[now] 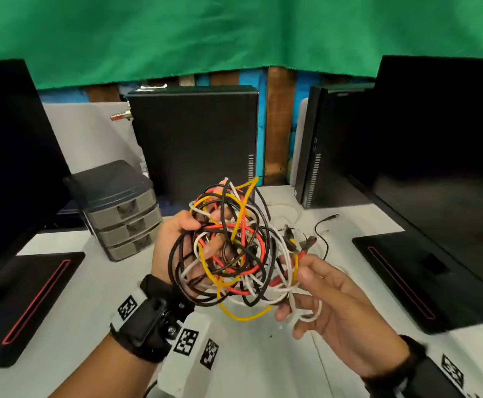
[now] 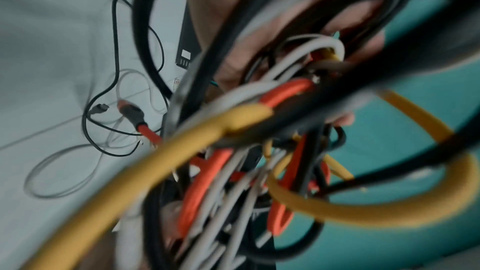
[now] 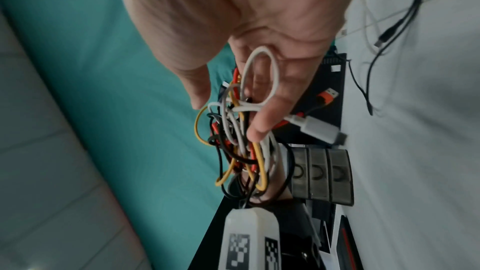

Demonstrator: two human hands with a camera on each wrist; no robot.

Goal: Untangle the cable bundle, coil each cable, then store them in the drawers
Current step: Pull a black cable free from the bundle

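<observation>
— Where are your hands just now?

— Both are raised in front of me over the white table (image 1: pixel 96 285). My left hand (image 1: pixel 177 248) is turned palm toward me, wrist bent a little back, and its fingers are curled into the cable bundle (image 1: pixel 231 251), so it carries most of the weight. Black, white, red and yellow loops wrap round my fingers and spill down past my wrist.

— And the right?

— My right hand (image 1: pixel 329 297) comes in from the lower right, palm tipped up and to the left. The fingers are half bent, not a fist. A white cable (image 3: pixel 262 81) loops across my fingers, and in the right wrist view my thumb and forefinger close on strands at the bundle's right edge. Its white plug (image 3: pixel 319 128) sticks out past my fingertip, and an orange plug (image 3: pixel 327 95) hangs just beyond it.

— So the bundle is off the table?

— Yes, held between both hands, still knotted. A thin black cable (image 1: pixel 322 237) trails from it down onto the table behind, beside a loose white one (image 1: pixel 289 209).

— Where are the drawers?

— The grey drawer unit (image 1: pixel 122 214) stands to the left, beyond my left hand, three drawers stacked and all pushed in. It sits before a black computer case (image 1: pixel 194 139).
</observation>
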